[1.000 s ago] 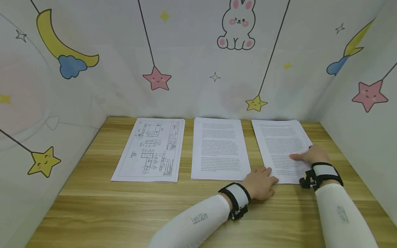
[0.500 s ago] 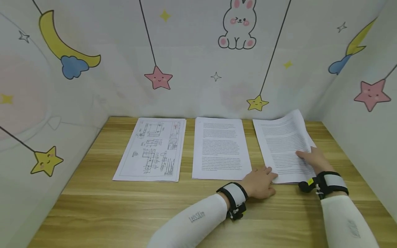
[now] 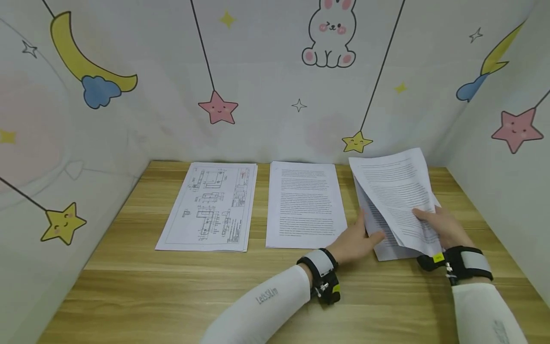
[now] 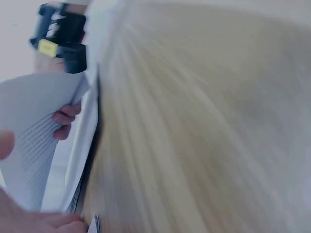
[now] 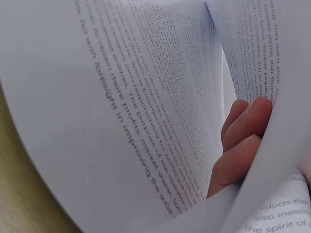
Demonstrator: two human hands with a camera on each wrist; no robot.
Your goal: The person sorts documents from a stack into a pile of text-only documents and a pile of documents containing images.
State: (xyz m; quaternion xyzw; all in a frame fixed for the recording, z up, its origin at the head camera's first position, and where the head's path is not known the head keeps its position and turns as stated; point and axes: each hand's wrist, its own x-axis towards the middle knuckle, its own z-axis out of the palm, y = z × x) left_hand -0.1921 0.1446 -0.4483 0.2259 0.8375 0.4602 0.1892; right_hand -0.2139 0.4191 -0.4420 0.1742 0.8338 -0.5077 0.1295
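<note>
My right hand [image 3: 448, 228] grips several printed text sheets [image 3: 393, 184] at their right edge, thumb on top and fingertips [image 5: 238, 145] curled underneath. These sheets bow upward, their left side raised from the papers [image 3: 386, 252] that still lie on the wood. At the lower left of this pile is my left hand [image 3: 353, 242], thumb apart and fingers extended beside the raised edge. In the left wrist view, the left thumb [image 4: 4, 144] overlaps the printed page, and the right hand's fingers [image 4: 65, 119] show against the paper. Nothing is gripped by the left hand.
A second text stack [image 3: 306, 205] lies flat in the middle, its lower right corner close to the left hand. Further left lies a stack of technical drawings [image 3: 208, 210]. The wooden table [image 3: 180, 296] ends at a decorated white wall [image 3: 266, 134] behind and at both sides.
The right hand has taken hold of the top sheets and lifted them off the pile. My left hand has come off the pile's lower corner, its fingers now along the left edge.
</note>
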